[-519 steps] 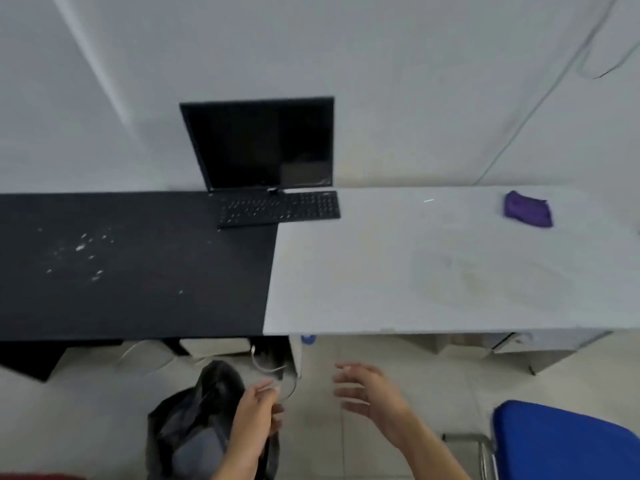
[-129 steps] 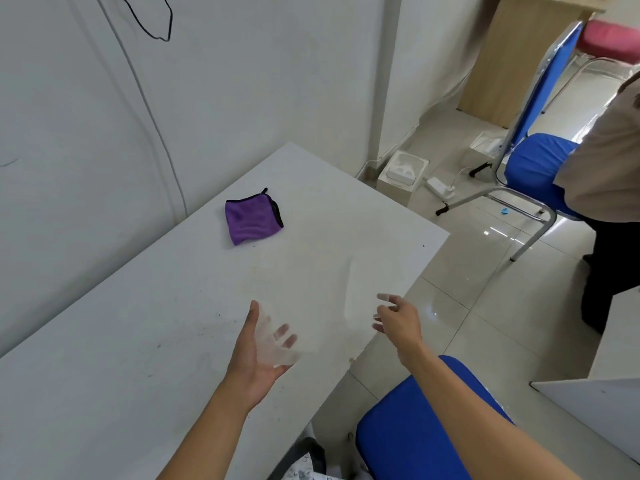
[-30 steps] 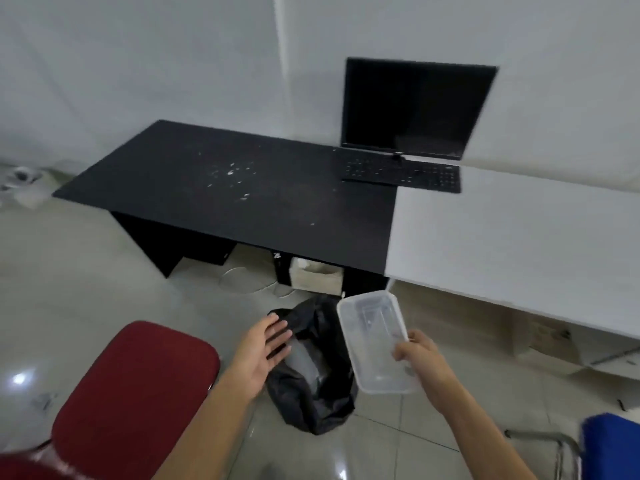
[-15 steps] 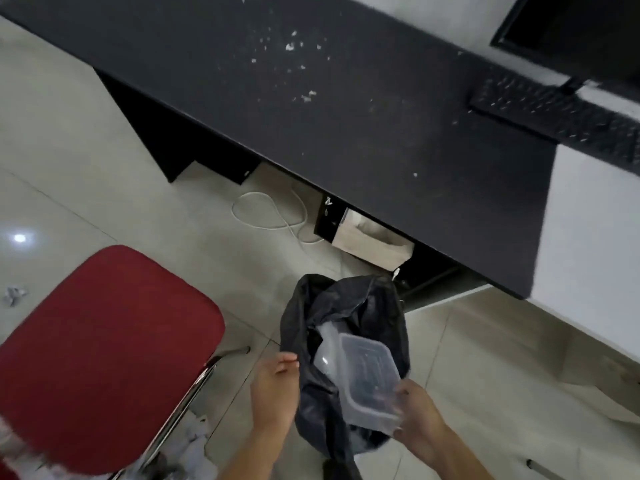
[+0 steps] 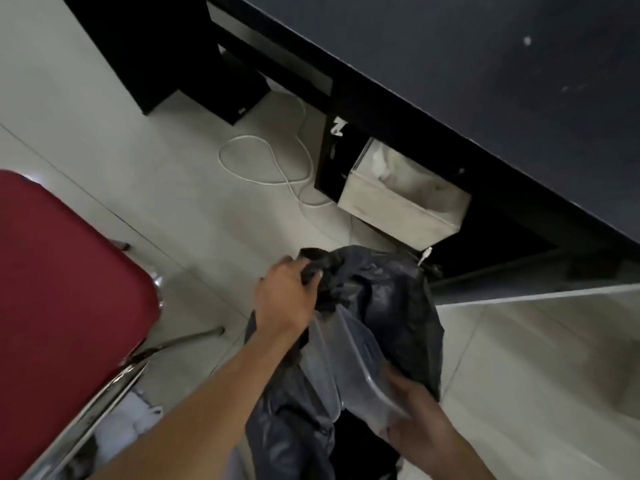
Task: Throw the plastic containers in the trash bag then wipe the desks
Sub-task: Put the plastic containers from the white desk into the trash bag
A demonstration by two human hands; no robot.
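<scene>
Far left: red chair seat [image 5: 62, 306], cut off by the frame edge, with its chrome frame [image 5: 104, 386] running beneath it. Pale tiled floor [image 5: 86, 116] is under everything. A white cable [image 5: 263, 161] loops on the tiles beside the leg of the black counter [image 5: 485, 64].

Centre: your left hand [image 5: 285, 299] grips the rim of the black trash bag [image 5: 391, 306], fingers curled into the plastic. The bag stands on the floor just in front of the counter. The clear plastic container [image 5: 349, 368] is tilted, its far end inside the bag's mouth and its near end held in your right hand [image 5: 415, 420]. The fingers are wrapped round that end, but the exact grip is blurred.

Right: a dusty pale box [image 5: 398, 206] sits on the floor, half under the counter. The countertop crosses the top right, with white specks [image 5: 527, 40] on it.

Hard to read:
- The bag's contents are hidden by its folds and by the container.
- The white crumpled stuff [image 5: 138, 414] under the chair is too blurred to name.
- For the pale slab [image 5: 554, 292] at the right edge, I can't tell whether it's counter or floor.
- Both of your forearms are cut off at the bottom.
</scene>
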